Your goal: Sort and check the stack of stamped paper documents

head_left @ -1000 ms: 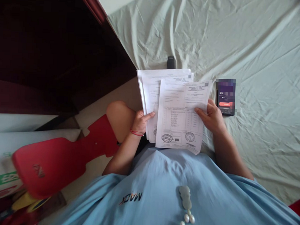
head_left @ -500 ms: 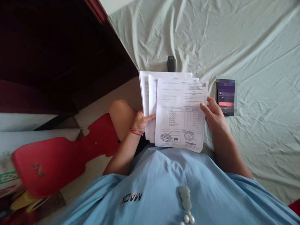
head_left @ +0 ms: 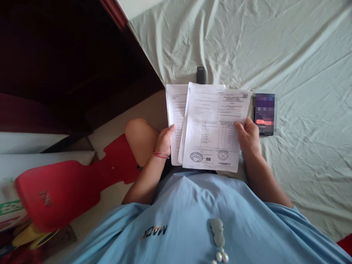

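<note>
My left hand (head_left: 165, 141), with a red string at its wrist, grips the left edge of a white printed stack (head_left: 176, 112), thumb on top. My right hand (head_left: 248, 136) pinches the right edge of the front printed sheet (head_left: 212, 129), its thumb over the page. This sheet bears a table, two oval stamps near the bottom and a small square code at the top right. It overlaps the stack, and another page edge shows just behind its left side. The fingers under the papers are hidden.
A phone (head_left: 264, 116) with a partly blurred screen lies right of my right hand on a wrinkled pale sheet (head_left: 310, 75). Beyond the papers is a small black object (head_left: 200, 75). A red seat (head_left: 58, 193) stands at the lower left, dark furniture (head_left: 66, 55) at the upper left.
The front sheet has shifted slightly right and up with my right hand. The middle page has moved right, closer behind it. My left thumb has drawn back to the left stack's edge.
</note>
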{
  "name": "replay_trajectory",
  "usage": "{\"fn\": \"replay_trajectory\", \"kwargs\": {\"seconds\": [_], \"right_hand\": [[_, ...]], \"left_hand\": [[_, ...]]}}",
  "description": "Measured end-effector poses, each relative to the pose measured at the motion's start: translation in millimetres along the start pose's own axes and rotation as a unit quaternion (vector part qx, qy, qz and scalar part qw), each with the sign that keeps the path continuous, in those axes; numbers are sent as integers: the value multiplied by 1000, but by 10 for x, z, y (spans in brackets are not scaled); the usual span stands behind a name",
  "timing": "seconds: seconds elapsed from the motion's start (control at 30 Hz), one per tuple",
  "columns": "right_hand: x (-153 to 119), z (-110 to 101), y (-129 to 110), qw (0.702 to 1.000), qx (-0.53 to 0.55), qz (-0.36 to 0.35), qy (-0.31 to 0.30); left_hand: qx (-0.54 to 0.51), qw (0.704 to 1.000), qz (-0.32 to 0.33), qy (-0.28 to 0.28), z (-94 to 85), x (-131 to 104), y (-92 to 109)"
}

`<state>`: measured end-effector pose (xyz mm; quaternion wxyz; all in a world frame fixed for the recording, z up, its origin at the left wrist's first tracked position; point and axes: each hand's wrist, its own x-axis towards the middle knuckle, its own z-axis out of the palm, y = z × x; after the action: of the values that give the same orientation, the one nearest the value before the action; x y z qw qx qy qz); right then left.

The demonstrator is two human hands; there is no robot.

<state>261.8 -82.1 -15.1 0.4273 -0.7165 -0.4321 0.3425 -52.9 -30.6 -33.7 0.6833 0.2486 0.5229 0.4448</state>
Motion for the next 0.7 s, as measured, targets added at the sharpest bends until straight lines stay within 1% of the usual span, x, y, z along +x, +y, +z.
{"fn": "replay_trajectory", "kwargs": {"seconds": [0.1,0.17,0.37,0.5,0.57,0.7], "right_hand": [[-10,28,-16,999,32,15,39],[-17,43,-30,998,39,25,42],[-15,46,-36,999,20,18,44],[-16,46,-60,998,32,26,50],[-17,47,-82,996,57,32,57],[-7,48,-106,987,141,25,73]], "left_hand": [[-1,1000,7,14,-43,11,31],[13,1000,18,19,-56,0,54],[43,998,44,-17,-4,-57,98],[44,998,45,-25,27,-82,117],[40,998,45,-24,20,-91,143],[30,998,43,-25,-48,-84,226]]}}
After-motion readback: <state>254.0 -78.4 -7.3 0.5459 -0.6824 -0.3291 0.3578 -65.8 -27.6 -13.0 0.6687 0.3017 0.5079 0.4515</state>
